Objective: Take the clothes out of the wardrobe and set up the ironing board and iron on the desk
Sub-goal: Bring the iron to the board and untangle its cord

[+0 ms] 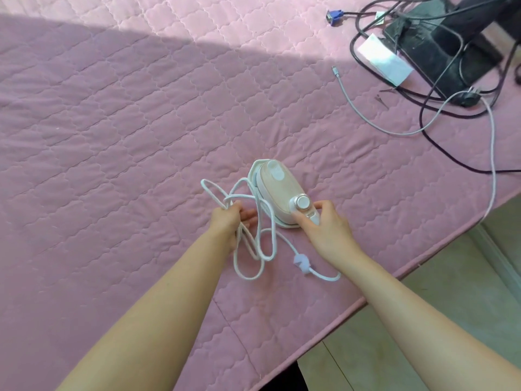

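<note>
- R hand (324, 224) grips rear end of small pink-and-white plastic iron (277, 190), by its knob.
- Iron sits flat on pink quilted cover (127, 108) over tabletop, nr front edge.
- L hand (229, 218) curled round loops of white cord (267, 249), just left of iron.
- Black monitor stand (439, 52) w/ tangled cables, far right.

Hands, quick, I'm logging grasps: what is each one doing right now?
Left hand: holds loops of the cord.
Right hand: grips the near end of the iron.
</note>
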The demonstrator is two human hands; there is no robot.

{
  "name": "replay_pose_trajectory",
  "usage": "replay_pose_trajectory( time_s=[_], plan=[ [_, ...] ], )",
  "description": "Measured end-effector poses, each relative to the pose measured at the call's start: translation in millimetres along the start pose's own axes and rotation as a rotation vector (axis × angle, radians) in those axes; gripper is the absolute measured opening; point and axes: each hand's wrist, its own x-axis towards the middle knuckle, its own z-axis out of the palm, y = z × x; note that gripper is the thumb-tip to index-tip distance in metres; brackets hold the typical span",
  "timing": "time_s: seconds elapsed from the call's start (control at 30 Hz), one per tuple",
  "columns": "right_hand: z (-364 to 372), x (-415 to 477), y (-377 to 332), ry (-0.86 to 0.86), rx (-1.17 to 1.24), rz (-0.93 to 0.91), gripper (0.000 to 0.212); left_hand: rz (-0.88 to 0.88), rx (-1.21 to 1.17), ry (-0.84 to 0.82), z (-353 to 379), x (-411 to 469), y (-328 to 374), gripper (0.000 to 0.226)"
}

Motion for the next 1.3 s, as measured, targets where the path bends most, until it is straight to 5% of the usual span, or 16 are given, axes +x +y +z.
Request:
replay_pose_trajectory(
  time_s=[0.13,0.53,0.8,1.3],
  plan=[
    [-1,6,3,-0.047,0.038,0.011,0.054,-0.042,-0.123,0.016,12,0,-4,0.018],
    [-3,15,9,-0.011,0.046,-0.061,0.048,0.021,0.126,-0.103,20,0,-9,0.021],
    [-7,7,3,0.074,-0.014,-0.144,0.030,0.071,0.069,-0.119,8,-18,-2,0.004],
    [-55,-96,-77,0.072,-0.106,-0.268,0.027,0.130,-0.012,0.021,-77,-145,39,0.008]
  ],
)
